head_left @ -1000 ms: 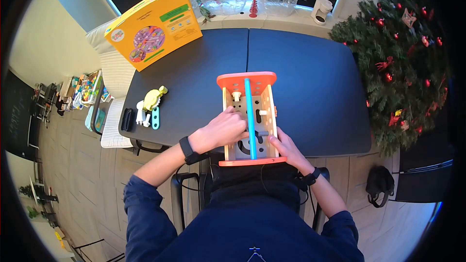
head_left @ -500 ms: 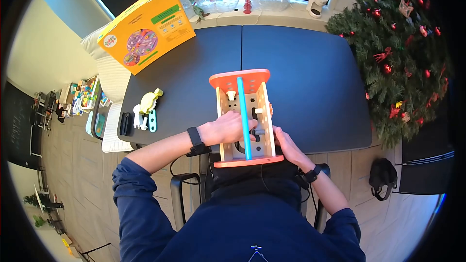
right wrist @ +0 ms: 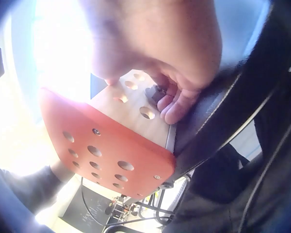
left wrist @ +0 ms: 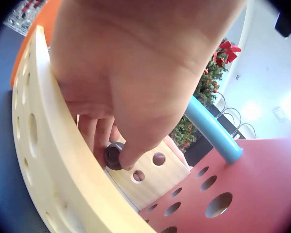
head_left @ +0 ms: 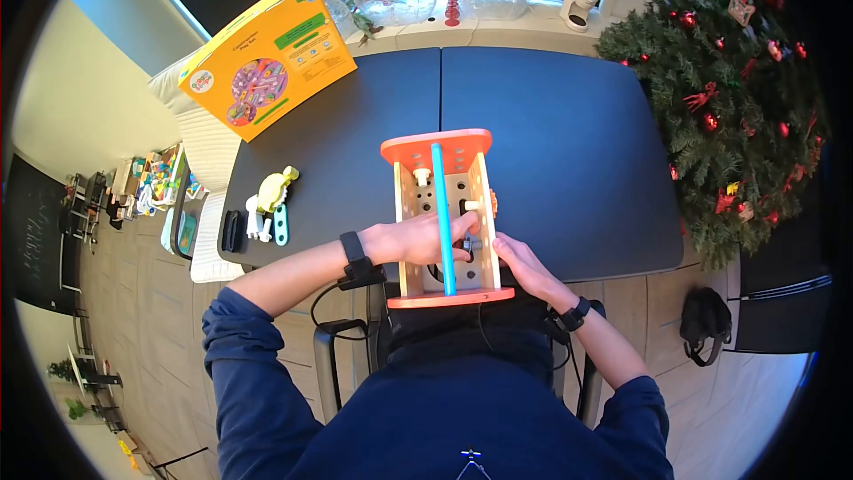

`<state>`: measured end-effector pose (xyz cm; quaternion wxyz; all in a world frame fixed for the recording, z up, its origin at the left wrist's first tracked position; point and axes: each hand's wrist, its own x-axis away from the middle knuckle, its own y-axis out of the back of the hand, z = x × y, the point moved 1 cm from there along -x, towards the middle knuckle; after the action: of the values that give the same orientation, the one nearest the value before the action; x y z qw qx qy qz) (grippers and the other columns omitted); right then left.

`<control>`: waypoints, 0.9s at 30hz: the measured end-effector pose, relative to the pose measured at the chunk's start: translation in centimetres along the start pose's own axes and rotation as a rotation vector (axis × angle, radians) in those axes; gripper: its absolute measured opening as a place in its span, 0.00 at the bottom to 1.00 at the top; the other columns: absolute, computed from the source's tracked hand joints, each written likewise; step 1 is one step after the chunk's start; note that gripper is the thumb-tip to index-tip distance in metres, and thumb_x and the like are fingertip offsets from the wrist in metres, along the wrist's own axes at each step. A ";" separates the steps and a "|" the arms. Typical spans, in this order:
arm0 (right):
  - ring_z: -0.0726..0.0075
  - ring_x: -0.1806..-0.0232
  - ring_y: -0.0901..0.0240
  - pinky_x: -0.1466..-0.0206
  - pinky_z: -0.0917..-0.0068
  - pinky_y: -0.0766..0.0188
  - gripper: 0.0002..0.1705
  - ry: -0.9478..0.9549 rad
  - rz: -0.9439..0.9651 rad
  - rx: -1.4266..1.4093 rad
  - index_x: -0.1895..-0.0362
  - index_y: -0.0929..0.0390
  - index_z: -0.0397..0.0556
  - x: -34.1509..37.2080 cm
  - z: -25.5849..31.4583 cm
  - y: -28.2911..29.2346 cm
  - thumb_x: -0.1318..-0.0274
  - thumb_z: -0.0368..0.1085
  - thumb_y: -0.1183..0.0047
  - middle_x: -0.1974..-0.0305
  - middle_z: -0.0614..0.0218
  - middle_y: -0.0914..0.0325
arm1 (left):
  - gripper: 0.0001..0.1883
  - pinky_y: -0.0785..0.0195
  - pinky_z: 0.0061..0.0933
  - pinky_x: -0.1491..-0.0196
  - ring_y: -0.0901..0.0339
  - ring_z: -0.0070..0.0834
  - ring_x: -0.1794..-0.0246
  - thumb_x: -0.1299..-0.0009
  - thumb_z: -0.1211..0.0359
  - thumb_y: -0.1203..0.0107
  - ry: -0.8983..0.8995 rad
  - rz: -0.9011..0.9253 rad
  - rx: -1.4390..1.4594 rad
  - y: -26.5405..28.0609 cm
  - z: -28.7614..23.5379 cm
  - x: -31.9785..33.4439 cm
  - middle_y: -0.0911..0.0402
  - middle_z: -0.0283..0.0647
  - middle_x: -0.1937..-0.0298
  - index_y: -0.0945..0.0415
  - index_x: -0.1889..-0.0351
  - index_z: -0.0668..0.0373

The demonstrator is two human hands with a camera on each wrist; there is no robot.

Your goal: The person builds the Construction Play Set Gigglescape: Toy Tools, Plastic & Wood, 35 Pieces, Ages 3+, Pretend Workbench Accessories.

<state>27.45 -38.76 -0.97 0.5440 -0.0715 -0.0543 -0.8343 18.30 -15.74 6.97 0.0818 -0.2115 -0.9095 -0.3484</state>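
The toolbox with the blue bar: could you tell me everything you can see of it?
The toolbox is open on top, with two red end panels, pale sides that look like wood, and a blue bar running from end to end. Round holes dot the panels and sides. It is at the near edge of the dark table. The left hand reaches inside and pinches a grey bolt at the right side; outside that side, the right hand pinches a grey piece.
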 end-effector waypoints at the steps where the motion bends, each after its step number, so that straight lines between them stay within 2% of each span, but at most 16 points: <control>1: 0.68 0.49 0.23 0.44 0.67 0.24 0.42 0.007 -0.005 -0.001 0.21 0.32 0.40 0.0 -0.1 0.0 0.17 0.64 0.60 0.44 0.59 0.17 | 0.22 0.26 0.47 0.57 0.18 0.48 0.61 0.22 0.66 0.34 -0.003 0.022 0.045 -0.1 0.4 -0.1 0.20 0.47 0.64 0.38 0.44 0.61; 4: 0.69 0.49 0.23 0.44 0.67 0.24 0.42 0.006 0.003 -0.012 0.22 0.31 0.39 0.0 0.0 0.0 0.17 0.63 0.60 0.45 0.58 0.16 | 0.20 0.27 0.46 0.57 0.19 0.45 0.60 0.22 0.69 0.36 0.007 0.021 0.038 -0.2 1.1 -0.3 0.21 0.47 0.63 0.39 0.45 0.61; 7: 0.69 0.51 0.22 0.44 0.68 0.24 0.42 0.018 0.006 -0.012 0.22 0.31 0.39 -0.1 -0.3 0.0 0.17 0.63 0.59 0.45 0.58 0.16 | 0.21 0.26 0.47 0.55 0.18 0.47 0.58 0.22 0.65 0.35 -0.005 0.000 -0.015 0.0 1.0 -0.1 0.19 0.49 0.62 0.39 0.46 0.60; 10: 0.69 0.51 0.22 0.44 0.67 0.23 0.42 0.007 0.006 -0.039 0.21 0.31 0.40 -0.2 -0.4 -0.1 0.18 0.63 0.58 0.45 0.57 0.16 | 0.20 0.25 0.50 0.53 0.16 0.50 0.55 0.21 0.57 0.35 0.082 -0.030 -0.104 -0.2 1.5 -0.1 0.17 0.50 0.60 0.32 0.50 0.61; 13: 0.69 0.52 0.23 0.43 0.68 0.24 0.40 -0.006 -0.008 -0.033 0.19 0.34 0.40 -0.1 -0.2 -0.2 0.16 0.59 0.59 0.46 0.59 0.16 | 0.22 0.24 0.52 0.51 0.15 0.52 0.52 0.22 0.49 0.37 0.146 0.056 -0.198 -0.2 1.9 -0.3 0.14 0.49 0.57 0.24 0.56 0.61; 16: 0.69 0.52 0.23 0.42 0.68 0.24 0.37 -0.007 -0.046 -0.090 0.17 0.37 0.43 0.1 -1.3 -0.2 0.15 0.55 0.62 0.49 0.61 0.17 | 0.23 0.24 0.52 0.52 0.15 0.51 0.53 0.22 0.48 0.37 0.100 -0.002 -0.195 -0.3 1.8 -0.1 0.13 0.48 0.59 0.19 0.60 0.61; 19: 0.70 0.53 0.23 0.42 0.68 0.24 0.34 0.029 -0.030 -0.035 0.15 0.40 0.46 0.0 -1.5 -0.3 0.13 0.51 0.65 0.51 0.63 0.17 | 0.22 0.24 0.52 0.53 0.14 0.51 0.55 0.22 0.49 0.37 0.100 0.001 -0.241 -0.6 2.3 -0.3 0.13 0.48 0.61 0.19 0.59 0.60; 22: 0.71 0.55 0.23 0.43 0.69 0.23 0.32 0.011 -0.034 0.001 0.15 0.40 0.48 -0.2 -1.8 -0.3 0.13 0.46 0.63 0.52 0.64 0.17 | 0.22 0.24 0.52 0.54 0.14 0.51 0.57 0.22 0.48 0.36 0.077 -0.008 -0.260 -0.6 2.2 -0.2 0.13 0.47 0.63 0.19 0.59 0.60; 25: 0.73 0.57 0.22 0.46 0.70 0.22 0.27 0.028 -0.094 0.001 0.21 0.32 0.44 -0.3 -2.2 -0.5 0.13 0.42 0.61 0.54 0.65 0.17 | 0.22 0.24 0.52 0.55 0.14 0.51 0.57 0.22 0.49 0.37 0.063 -0.013 -0.257 -0.3 1.7 0.2 0.13 0.47 0.62 0.19 0.59 0.60; 27: 0.74 0.58 0.22 0.47 0.71 0.22 0.22 0.036 -0.131 -0.050 0.29 0.29 0.42 -0.4 -2.4 -0.7 0.13 0.42 0.60 0.56 0.66 0.18 | 0.21 0.24 0.52 0.56 0.14 0.51 0.57 0.22 0.49 0.37 0.060 -0.019 -0.252 -0.3 1.4 0.4 0.13 0.47 0.61 0.19 0.59 0.60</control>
<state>26.80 -38.53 -3.44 0.4870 -0.0665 -0.0282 -0.8704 17.79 -14.86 5.94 0.0783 -0.2009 -0.8576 -0.4670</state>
